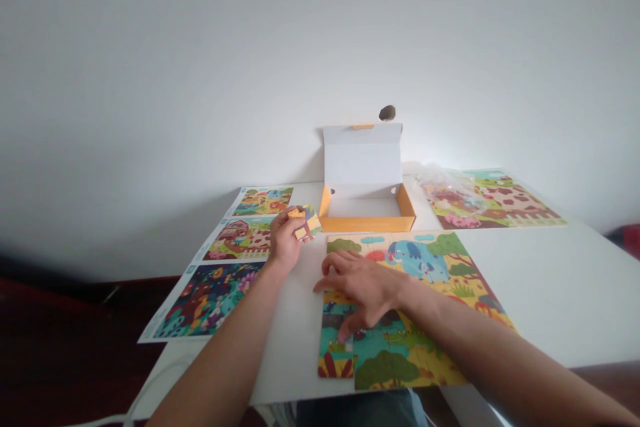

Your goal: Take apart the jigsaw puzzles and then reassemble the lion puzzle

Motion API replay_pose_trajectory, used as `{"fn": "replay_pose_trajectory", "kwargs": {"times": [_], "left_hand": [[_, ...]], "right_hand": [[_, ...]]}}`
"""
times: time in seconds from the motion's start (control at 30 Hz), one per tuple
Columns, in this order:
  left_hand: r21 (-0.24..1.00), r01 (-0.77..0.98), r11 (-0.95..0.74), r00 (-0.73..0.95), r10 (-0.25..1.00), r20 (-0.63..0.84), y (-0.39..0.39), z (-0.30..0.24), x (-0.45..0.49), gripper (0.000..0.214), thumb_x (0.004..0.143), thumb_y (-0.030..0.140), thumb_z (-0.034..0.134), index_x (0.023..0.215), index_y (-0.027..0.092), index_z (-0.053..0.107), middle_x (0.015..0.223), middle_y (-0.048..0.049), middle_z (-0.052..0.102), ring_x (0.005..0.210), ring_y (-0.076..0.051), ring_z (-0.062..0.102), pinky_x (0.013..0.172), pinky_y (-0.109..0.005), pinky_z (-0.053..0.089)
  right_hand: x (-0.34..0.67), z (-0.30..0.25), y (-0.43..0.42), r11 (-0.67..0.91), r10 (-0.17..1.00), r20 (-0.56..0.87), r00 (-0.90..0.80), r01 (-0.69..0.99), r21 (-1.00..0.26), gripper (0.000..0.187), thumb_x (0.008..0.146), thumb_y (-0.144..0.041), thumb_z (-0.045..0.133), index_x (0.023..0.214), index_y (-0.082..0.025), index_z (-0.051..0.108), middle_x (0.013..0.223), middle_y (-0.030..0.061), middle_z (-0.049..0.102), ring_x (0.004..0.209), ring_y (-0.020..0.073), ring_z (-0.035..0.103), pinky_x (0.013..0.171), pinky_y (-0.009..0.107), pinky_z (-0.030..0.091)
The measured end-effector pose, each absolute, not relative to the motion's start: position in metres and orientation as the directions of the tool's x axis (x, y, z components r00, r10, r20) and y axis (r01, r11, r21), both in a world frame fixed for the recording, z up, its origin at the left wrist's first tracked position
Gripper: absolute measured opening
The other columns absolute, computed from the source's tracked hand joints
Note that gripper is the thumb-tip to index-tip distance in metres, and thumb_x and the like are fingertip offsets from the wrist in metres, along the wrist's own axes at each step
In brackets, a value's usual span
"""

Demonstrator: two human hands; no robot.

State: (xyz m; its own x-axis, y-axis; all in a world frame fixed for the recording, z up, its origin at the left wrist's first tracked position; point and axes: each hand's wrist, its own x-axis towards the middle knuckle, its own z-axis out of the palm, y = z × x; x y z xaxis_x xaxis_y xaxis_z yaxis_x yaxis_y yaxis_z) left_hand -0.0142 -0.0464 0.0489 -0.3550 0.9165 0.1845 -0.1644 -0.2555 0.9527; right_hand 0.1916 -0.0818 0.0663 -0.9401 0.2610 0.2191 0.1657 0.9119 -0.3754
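Observation:
A colourful jigsaw puzzle [387, 370] with elephants, trees and a crocodile lies on the white table in front of me. My right hand [367, 283] rests over its left side, fingers spread. The thumb touches a left-edge section [336, 353], which sits slightly out of line with the rest, a thin seam between them. My left hand [287, 237] is closed around a few loose puzzle pieces [311, 221], yellow and green, held above the table left of the puzzle. Part of the puzzle is hidden under my right hand and forearm.
An open yellow box [367, 223] stands behind the puzzle, lid up against the wall. A sheet [165, 330] with several printed pictures lies at left. At back right, a clear plastic bag [447, 187] lies on a farm puzzle [520, 203]. A white cable [145, 390] hangs at the front left.

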Motion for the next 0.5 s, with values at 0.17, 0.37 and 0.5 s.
{"fn": "replay_pose_trajectory", "kwargs": {"times": [0.17,0.37,0.5], "left_hand": [[0.963,-0.147,-0.225,-0.189,0.962,0.195,-0.0495,0.0468,-0.0088,0.010,0.061,0.025,0.061,0.067,0.016,0.062,0.079,-0.0052,0.070,0.054,-0.017,0.058,0.044,-0.027,0.044],[0.963,-0.191,-0.190,-0.087,0.981,0.176,-0.0541,0.0495,-0.0080,0.006,0.061,0.022,0.063,0.062,0.016,0.060,0.084,-0.0067,0.073,0.053,-0.018,0.061,0.041,-0.028,0.044],[0.974,-0.155,-0.162,-0.106,0.983,0.147,-0.0536,0.0496,-0.0073,0.013,0.060,0.026,0.062,0.068,0.016,0.062,0.084,-0.0080,0.073,0.055,-0.020,0.062,0.043,-0.029,0.047]], "right_hand": [[0.1861,0.0644,-0.0807,0.918,0.233,0.175,-0.957,0.158,-0.364,0.051,0.067,-0.046,0.077,0.108,-0.018,0.064,0.114,0.0102,0.053,0.103,0.0262,0.048,0.092,0.040,0.039],[0.1853,0.0653,-0.0813,0.932,0.201,0.161,-0.966,0.138,-0.336,0.050,0.071,-0.045,0.072,0.112,-0.018,0.060,0.101,0.0074,0.059,0.097,0.0248,0.049,0.087,0.039,0.036],[0.1808,0.0667,-0.0830,0.946,0.194,0.146,-0.970,0.145,-0.290,0.048,0.069,-0.049,0.071,0.104,-0.018,0.061,0.102,0.0086,0.056,0.097,0.0257,0.046,0.084,0.038,0.035]]}}
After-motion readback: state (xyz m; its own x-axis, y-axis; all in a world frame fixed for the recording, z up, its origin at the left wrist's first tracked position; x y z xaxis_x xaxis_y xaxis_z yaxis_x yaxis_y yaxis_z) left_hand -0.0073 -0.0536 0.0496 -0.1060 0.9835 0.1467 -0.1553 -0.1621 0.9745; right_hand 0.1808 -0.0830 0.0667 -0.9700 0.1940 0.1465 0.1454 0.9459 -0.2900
